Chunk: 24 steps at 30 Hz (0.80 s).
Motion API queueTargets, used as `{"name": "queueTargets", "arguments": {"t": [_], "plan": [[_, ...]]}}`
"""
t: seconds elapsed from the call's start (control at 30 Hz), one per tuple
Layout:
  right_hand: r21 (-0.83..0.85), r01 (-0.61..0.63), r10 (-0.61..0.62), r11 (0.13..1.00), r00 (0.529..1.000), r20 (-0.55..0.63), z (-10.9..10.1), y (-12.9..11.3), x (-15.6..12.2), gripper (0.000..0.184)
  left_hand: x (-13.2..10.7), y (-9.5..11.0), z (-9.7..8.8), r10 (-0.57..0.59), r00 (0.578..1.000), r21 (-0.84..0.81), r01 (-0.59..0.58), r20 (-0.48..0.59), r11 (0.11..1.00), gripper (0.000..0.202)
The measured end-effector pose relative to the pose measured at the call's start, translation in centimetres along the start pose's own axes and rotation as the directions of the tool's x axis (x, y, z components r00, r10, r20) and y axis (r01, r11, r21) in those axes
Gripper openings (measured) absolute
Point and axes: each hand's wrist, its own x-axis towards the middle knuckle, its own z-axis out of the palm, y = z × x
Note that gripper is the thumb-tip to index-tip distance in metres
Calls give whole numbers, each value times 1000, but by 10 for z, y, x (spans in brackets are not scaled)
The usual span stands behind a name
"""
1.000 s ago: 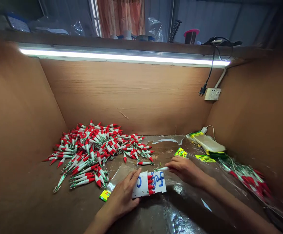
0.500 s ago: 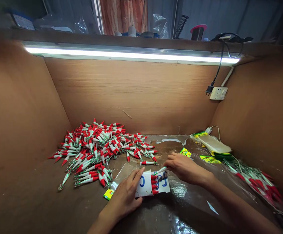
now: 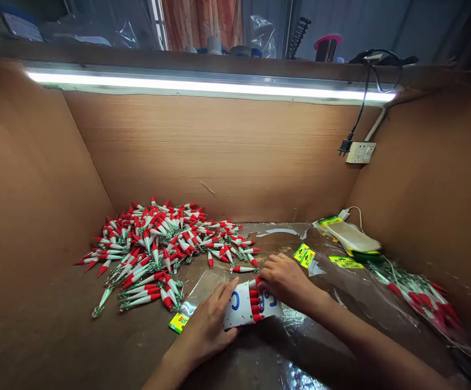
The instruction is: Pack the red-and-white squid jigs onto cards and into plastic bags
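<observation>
White holder (image 3: pixel 237 307) gripped in left hand (image 3: pixel 211 313); right hand (image 3: pixel 281 275) at other end, apparently pinching lure (image 3: pixel 253 283).

Two hands are seen, one left hand (image 3: pixel 209 314) and one right hand (image 3: pixel 282 279). One white holder (image 3: pixel 237 309) is counted, and in it at least four red tips (image 3: pixel 255 301) can be made out. One large heap of red-and-white lures (image 3: pixel 158 244) is found, its pieces too many and too overlapped to be counted, as is one smaller bunch of lures (image 3: pixel 426 303). Yellow labels (image 3: pixel 302 254) are shown in at least four places. One black plug (image 3: pixel 345 146), one wall socket (image 3: pixel 360 153), one light tube (image 3: pixel 219 85), one curtain (image 3: pixel 203 24), one black coil (image 3: pixel 298 38) and one pink-rimmed container (image 3: pixel 326 50) are counted
</observation>
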Motion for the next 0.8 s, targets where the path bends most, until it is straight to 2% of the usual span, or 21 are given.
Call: {"name": "queueTargets", "arguments": {"t": [0.1,0.17,0.23,0.27,0.3,0.37,0.43,0.47,0.5,0.53,0.57,0.63,0.67,0.73,0.8], "plan": [[31,30,-30,999,1000,8,6,-7,6,25,-1,0,3,-19,1000,16,19,-4,1000,100],[125,8,-3,992,999,-37,8,-6,4,20,-1,-1,5,-25,1000,23,25,-15,999,100],[271,-80,119,959,984,-132,9,-1,-2,26,-1,-2,7,-30,999,31,32,-44,999,102],[365,-142,217,920,961,-173,11,2,-6,32,-1,-2,7,-37,997,36,39,-64,999,102],[474,-204,323,857,928,-185,14,6,-11,35,0,-2,8,-42,995,41,46,-85,998,103],[699,-282,472,657,877,-91,24,9,-19,37,0,-1,10,-36,991,49,43,-128,998,103],[843,-320,468,432,879,94,34,9,-25,38,0,1,13,-16,988,43,23,-153,999,104],[876,-336,443,347,882,162,39,7,-27,39,0,2,15,-10,988,37,16,-155,999,104],[890,-343,435,301,880,191,42,4,-28,40,0,4,16,-9,989,30,14,-150,999,105],[894,-338,458,294,871,178,43,2,-28,39,-1,6,18,-13,990,24,16,-139,1000,105],[889,-322,494,326,860,131,44,1,-29,39,-1,8,20,-16,992,22,18,-127,1000,106],[846,-264,515,462,857,-14,41,1,-29,38,-1,11,22,-21,994,21,23,-111,999,105],[812,-231,482,536,874,-69,39,3,-28,32,-1,12,22,-23,994,20,25,-103,999,105],[747,-177,374,641,922,-103,35,9,-28,14,0,12,22,-29,996,15,31,-83,999,104],[678,-129,274,724,955,-111,31,14,-27,14,0,12,21,-37,998,17,38,-59,999,104]]}}
